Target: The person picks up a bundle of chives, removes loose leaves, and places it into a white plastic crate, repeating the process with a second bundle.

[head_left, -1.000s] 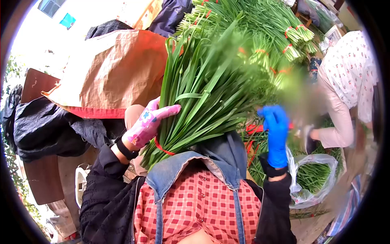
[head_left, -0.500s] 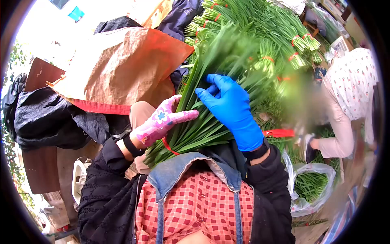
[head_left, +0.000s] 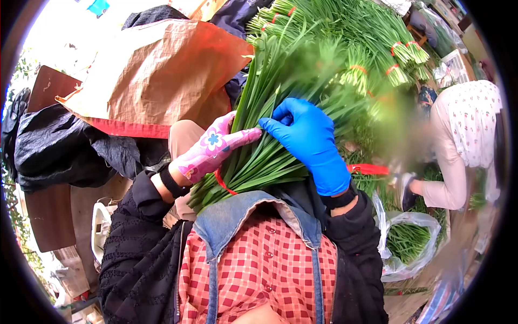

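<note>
My left hand, in a pink flowered glove, holds a bunch of garlic chives against my lap, its thumb stretched across the long flat green leaves. A red tie goes round the bunch below that hand. Over the same leaves, my right hand wears a blue glove. Its thumb and curled fingers pinch together at a chive leaf, close to the tip of my left thumb. The upper leaf ends fan out and partly blur.
Several chive bundles with red ties lie piled ahead. An orange-brown woven sack is at the left, beside black cloth. Right of me stand a clear plastic bag of greens and red strips. A person bends at far right.
My right thumb and fingers have come together at a leaf and moved slightly nearer my left thumb. The left hand keeps its hold. The view has shifted a little.
</note>
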A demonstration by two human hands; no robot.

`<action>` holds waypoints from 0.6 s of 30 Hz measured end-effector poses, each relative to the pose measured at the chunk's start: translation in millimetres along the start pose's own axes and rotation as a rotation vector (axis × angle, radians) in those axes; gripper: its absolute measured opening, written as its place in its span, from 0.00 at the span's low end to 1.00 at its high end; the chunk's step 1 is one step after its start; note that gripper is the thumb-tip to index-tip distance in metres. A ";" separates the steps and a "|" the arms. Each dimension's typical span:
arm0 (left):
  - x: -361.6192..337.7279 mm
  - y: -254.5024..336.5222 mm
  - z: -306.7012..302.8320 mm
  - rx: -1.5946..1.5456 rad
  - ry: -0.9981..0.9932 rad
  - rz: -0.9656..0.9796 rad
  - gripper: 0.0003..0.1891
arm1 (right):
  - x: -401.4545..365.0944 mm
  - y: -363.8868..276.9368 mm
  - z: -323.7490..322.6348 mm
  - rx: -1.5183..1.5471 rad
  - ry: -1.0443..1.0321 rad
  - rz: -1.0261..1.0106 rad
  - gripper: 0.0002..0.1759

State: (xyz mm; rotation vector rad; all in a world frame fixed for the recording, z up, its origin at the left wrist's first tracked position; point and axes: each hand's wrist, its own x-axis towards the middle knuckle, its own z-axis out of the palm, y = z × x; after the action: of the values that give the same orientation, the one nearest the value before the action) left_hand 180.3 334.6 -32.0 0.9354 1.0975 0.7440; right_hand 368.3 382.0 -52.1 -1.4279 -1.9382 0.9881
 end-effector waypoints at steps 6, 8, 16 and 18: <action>-0.7 -2.9 -0.7 0.075 0.055 -0.013 0.25 | 1.4 -1.9 8.4 0.064 0.034 0.001 0.15; 2.7 -5.1 -1.8 0.147 0.036 0.026 0.27 | 1.9 -0.8 14.0 -0.020 0.146 -0.052 0.13; -0.9 12.5 0.4 0.038 0.128 -0.018 0.20 | -33.2 -11.1 9.2 0.198 0.514 -0.693 0.08; 3.0 1.2 -8.2 0.119 0.093 0.164 0.18 | -46.8 -7.3 10.8 0.336 0.367 -0.739 0.08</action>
State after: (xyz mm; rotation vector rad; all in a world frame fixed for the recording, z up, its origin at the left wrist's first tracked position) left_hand 173.4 339.8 -33.5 1.1108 1.1661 0.8707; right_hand 369.8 333.4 -52.5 -0.5657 -1.7030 0.6017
